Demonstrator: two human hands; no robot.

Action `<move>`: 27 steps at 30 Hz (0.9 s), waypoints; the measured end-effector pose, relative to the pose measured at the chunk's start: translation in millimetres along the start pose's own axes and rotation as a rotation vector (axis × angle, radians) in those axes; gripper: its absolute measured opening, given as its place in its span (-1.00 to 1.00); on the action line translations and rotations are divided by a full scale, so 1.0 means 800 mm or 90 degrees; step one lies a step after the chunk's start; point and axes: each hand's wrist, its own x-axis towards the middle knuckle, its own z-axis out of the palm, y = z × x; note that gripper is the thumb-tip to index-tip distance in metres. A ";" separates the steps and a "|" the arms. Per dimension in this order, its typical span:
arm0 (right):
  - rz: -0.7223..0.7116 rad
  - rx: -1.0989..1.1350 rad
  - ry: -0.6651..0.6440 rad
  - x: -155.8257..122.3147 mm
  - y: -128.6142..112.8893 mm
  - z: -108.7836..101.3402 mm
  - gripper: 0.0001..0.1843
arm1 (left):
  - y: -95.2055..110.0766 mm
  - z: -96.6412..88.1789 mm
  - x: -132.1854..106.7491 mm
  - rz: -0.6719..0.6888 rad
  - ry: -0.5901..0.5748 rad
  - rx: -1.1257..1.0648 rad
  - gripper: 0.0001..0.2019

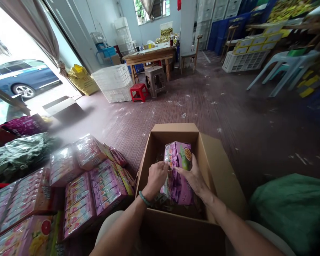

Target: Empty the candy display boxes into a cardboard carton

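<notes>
Between my knees stands an open cardboard box (pixel 173 127) with its flaps folded out. Inside its mouth is a purple pack of snack sachets (pixel 185 192), clear-wrapped, with a passion fruit picture on one side. My left hand (pixel 158 176), a green bead bracelet at its wrist, has curled fingers pressed on the pack's left side. Around the right side of the same pack my right hand (pixel 194 177) closes, thumb across the top. More contents lie lower in the box, too dark to make out.
Stacked wrapped packs (pixel 106 185) fill the floor on my left, beside a dark green plastic bag (pixel 18 151). A green sack (pixel 293 209) lies at my right. Farther off are a red stool (pixel 139 92), white crates (pixel 113 83), a wooden table (pixel 149 53) and pale stools (pixel 284 65).
</notes>
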 end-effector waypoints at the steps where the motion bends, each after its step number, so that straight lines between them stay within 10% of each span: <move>1: 0.009 -0.014 0.001 0.002 -0.002 -0.002 0.25 | -0.004 -0.002 0.003 -0.026 0.010 -0.043 -0.58; 11: 0.023 -0.175 0.029 0.029 -0.010 -0.027 0.01 | -0.014 -0.049 0.026 -0.127 0.085 -0.449 -0.45; 18: 0.018 -0.633 -0.051 0.045 0.020 -0.021 -0.67 | -0.009 -0.037 0.011 -0.067 -0.002 -0.371 -0.42; 27: -0.119 -0.701 0.136 0.043 0.018 -0.025 -0.74 | -0.035 -0.053 0.024 -0.041 0.007 -0.238 -0.64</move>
